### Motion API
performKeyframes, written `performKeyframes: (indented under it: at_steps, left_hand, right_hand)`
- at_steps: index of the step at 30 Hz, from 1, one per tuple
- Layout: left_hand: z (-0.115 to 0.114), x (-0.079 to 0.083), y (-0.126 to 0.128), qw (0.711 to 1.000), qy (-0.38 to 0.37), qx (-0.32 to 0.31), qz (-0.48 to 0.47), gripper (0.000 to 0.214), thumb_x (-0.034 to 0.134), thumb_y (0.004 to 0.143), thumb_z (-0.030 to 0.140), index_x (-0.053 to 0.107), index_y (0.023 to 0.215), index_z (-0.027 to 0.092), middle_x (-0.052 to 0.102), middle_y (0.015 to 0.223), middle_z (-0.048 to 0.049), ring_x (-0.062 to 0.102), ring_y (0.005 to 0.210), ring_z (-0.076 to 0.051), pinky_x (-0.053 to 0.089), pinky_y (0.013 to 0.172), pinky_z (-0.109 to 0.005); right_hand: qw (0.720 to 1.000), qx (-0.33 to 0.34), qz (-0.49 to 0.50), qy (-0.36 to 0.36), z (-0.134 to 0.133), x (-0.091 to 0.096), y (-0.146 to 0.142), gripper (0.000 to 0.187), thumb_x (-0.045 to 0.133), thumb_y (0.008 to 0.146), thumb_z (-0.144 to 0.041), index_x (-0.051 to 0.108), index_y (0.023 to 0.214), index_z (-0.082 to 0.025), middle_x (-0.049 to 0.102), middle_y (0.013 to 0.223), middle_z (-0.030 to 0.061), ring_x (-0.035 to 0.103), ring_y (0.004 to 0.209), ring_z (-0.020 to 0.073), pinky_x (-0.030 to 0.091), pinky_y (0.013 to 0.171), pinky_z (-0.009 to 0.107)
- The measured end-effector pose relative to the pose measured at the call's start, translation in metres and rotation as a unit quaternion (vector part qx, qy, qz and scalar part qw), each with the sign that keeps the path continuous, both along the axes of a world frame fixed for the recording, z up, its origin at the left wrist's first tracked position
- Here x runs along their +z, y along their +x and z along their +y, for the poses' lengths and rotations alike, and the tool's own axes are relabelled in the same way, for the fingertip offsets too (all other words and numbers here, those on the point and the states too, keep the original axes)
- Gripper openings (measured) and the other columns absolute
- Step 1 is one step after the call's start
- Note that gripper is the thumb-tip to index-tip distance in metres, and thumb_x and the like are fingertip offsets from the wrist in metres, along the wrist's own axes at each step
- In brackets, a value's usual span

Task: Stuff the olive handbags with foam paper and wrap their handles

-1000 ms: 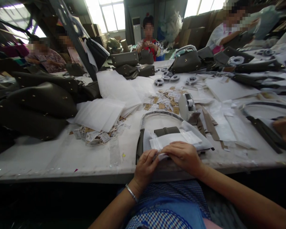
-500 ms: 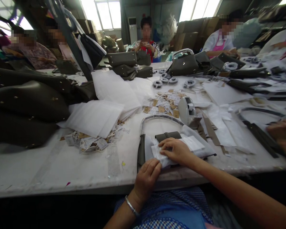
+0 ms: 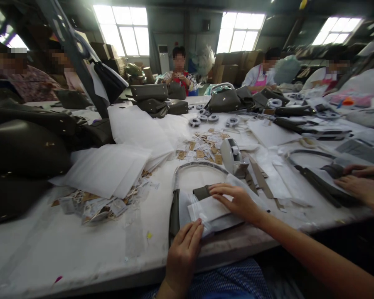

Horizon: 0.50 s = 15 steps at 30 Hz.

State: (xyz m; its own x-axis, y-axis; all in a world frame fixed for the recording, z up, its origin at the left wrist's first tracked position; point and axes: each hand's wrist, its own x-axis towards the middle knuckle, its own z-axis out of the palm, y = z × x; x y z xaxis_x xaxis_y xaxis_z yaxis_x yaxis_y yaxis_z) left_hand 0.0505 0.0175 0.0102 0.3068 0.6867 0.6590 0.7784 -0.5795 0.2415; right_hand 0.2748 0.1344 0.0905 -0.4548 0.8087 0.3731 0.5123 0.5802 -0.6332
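A grey-green leather handle (image 3: 187, 174) lies on the white table (image 3: 81, 245) in front of me, its near part wrapped in white foam sheet (image 3: 208, 209). My left hand (image 3: 183, 253) rests at the table's near edge, fingers stretched flat and pressing the wrap's near corner. My right hand (image 3: 237, 201) lies flat on top of the wrap, fingers extended toward the left, next to the bare grey strap end (image 3: 202, 192).
A white tape dispenser (image 3: 232, 155) stands just beyond the handle. Stacks of foam sheets (image 3: 112, 168), paper tags (image 3: 202, 147) and tape rolls (image 3: 202, 118) cover the middle. Dark bags (image 3: 25, 145) pile at left. Another person's hands (image 3: 361, 185) work on a strap at right; several people sit beyond.
The camera has tilted up. My right hand slid further onto the wrap and flattened. My left hand's fingers straightened at the wrap's near corner.
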Motion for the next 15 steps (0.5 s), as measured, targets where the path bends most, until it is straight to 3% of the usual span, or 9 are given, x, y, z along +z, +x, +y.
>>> performKeyframes:
  at_steps: [3, 6, 9, 11, 15]
  left_hand:
    - [0.002, 0.0, 0.0, 1.0, 0.01, -0.004, -0.005, 0.033, 0.042, 0.1, 0.012, 0.061, 0.127, 0.014, 0.07, 0.123, -0.0057, 0.065, 0.111, -0.018, 0.058, 0.093, -0.03]
    - [0.002, -0.001, -0.001, 1.0, 0.02, -0.003, -0.009, 0.032, 0.041, 0.101, 0.014, 0.062, 0.125, 0.015, 0.07, 0.122, -0.0049, 0.065, 0.11, -0.018, 0.057, 0.095, -0.029]
    - [0.003, -0.003, -0.002, 0.999, 0.038, 0.002, -0.003, 0.033, 0.042, 0.1, 0.012, 0.063, 0.125, 0.016, 0.071, 0.122, -0.0029, 0.066, 0.11, -0.016, 0.055, 0.095, -0.027]
    - [0.005, -0.004, -0.003, 0.999, 0.054, -0.002, 0.006, 0.033, 0.042, 0.1, 0.012, 0.064, 0.124, 0.016, 0.071, 0.121, -0.0022, 0.066, 0.11, -0.016, 0.055, 0.095, -0.026]
    - [0.008, -0.009, -0.008, 0.997, 0.069, -0.018, 0.031, 0.034, 0.042, 0.099, 0.013, 0.063, 0.125, 0.015, 0.07, 0.123, -0.003, 0.066, 0.11, -0.016, 0.053, 0.097, -0.024]
  right_hand:
    - [0.981, -0.191, 0.036, 0.005, 0.032, 0.021, 0.05, 0.022, 0.063, 0.092, -0.033, 0.072, 0.11, -0.025, 0.073, 0.114, 0.0047, 0.066, 0.109, 0.0233, 0.049, 0.103, 0.041]
    - [0.919, -0.332, 0.147, -0.15, 0.077, 0.033, 0.091, 0.025, 0.065, 0.09, -0.03, 0.07, 0.113, -0.021, 0.07, 0.121, 0.007, 0.063, 0.116, 0.0245, 0.046, 0.108, 0.04]
    - [0.88, -0.33, 0.198, -0.28, 0.12, 0.034, 0.107, 0.017, 0.056, 0.096, -0.025, 0.068, 0.1, -0.013, 0.073, 0.108, 0.0153, 0.07, 0.101, 0.0228, 0.055, 0.097, 0.037]
    - [0.864, -0.306, 0.208, -0.342, 0.141, 0.032, 0.108, 0.022, 0.051, 0.098, -0.024, 0.066, 0.09, -0.01, 0.073, 0.093, 0.0184, 0.073, 0.086, 0.0218, 0.06, 0.086, 0.035]
    - [0.833, -0.262, 0.237, -0.426, 0.166, 0.03, 0.104, 0.017, 0.059, 0.095, -0.026, 0.063, 0.094, -0.009, 0.072, 0.084, 0.0159, 0.072, 0.069, 0.0197, 0.064, 0.067, 0.032]
